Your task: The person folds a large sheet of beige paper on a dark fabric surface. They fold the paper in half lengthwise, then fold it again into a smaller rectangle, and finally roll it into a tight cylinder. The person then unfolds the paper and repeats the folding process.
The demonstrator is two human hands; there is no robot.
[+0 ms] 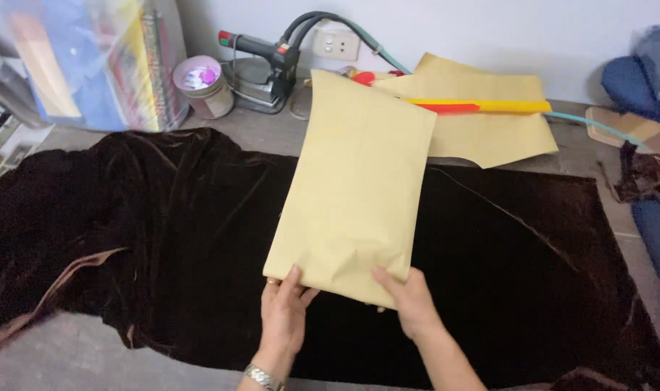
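Left hand [283,313], lower centre: fingers spread flat, tips pressing the near edge of the tan paper pattern piece [352,195]; grip released, nothing clasped. A metal watch [263,377] sits at the wrist. Right hand [411,300], just right of it: fingers over the same edge, thumb seemingly beneath, pinching the paper. The paper is stiff, smooth and oblong, lying mid-frame on dark brown velvet [163,239], which is creased at left. Grey tabletop [62,355]. Steam iron [261,69] at upper centre.
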